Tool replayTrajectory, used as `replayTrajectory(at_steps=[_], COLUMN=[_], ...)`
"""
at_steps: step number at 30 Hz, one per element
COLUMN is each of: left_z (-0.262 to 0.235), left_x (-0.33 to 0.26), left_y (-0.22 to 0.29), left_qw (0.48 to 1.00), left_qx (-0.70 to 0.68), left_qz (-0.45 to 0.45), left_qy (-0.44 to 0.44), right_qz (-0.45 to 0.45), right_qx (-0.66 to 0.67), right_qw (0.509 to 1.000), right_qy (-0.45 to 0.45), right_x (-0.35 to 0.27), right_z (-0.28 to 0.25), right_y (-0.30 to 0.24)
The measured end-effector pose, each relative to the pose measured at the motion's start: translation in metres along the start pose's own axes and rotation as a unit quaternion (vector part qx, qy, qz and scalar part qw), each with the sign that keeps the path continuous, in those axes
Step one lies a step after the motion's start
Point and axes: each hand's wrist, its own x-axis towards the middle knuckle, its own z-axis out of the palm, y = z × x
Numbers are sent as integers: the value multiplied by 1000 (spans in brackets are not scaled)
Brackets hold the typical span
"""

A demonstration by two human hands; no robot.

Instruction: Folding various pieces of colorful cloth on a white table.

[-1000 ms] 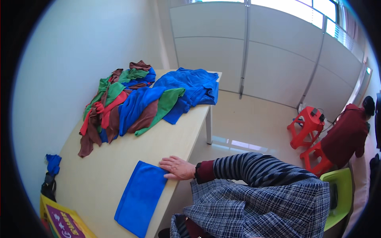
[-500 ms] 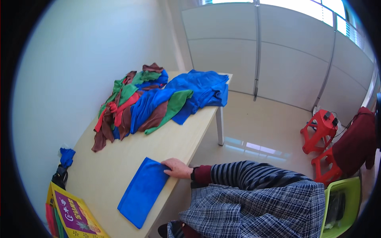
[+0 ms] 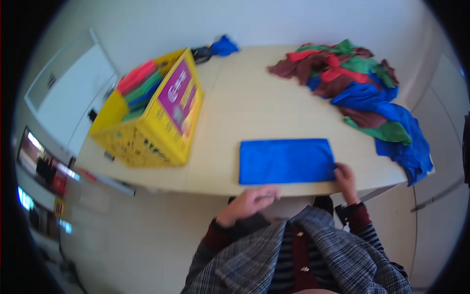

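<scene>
Now the view has swung round: the table [image 3: 254, 112] sits square ahead instead of running off at an angle. Right hand [image 3: 346, 180] still lies flat, fingers loose, on the folded blue cloth [image 3: 286, 160] at its 3 o'clock edge, gripping nothing. Left hand [image 3: 249, 201], newly in frame, hovers half-curled off the table's near edge at the cloth's 7 o'clock, empty. Yellow basket [image 3: 147, 127] of folded cloths at 10 o'clock; unfolded pile [image 3: 362, 93] at 1 o'clock. Fold looks finished.
</scene>
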Motion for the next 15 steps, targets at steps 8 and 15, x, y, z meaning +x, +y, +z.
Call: replayTrajectory(at_steps=[8,15], left_z=[-14,3], left_x=[92,106], left_y=[-48,-96], left_qw=[866,844], left_qx=[444,501], left_qz=[83,23], left_qy=[216,188], right_qz=[-210,-199], right_qx=[-212,-354], right_qw=[951,896], right_qy=[-78,-182], right_x=[49,46], right_z=[77,140], right_y=[-98,-97])
